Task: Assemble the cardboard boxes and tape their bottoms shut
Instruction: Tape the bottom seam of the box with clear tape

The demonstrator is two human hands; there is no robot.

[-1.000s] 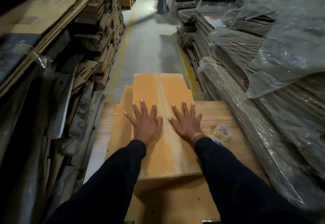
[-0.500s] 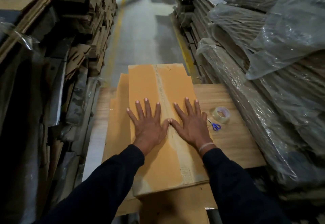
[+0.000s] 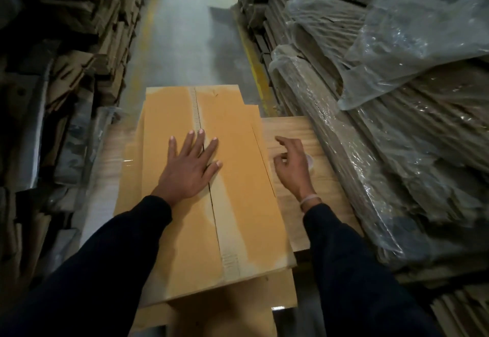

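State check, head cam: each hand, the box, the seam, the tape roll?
left hand: flat, fingers spread, pressing on the box
right hand: off the box, fingers loosely curled above the tape roll, holding nothing
cardboard box: flaps folded shut, lying on the wooden table
seam: closed, tape strip along it
tape roll: on the table, mostly hidden by the right hand

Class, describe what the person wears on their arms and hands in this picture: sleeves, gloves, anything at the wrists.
Both arms are in long dark sleeves reaching the wrists. The left hand and right hand are bare, without gloves. A thin pale band circles the right wrist.
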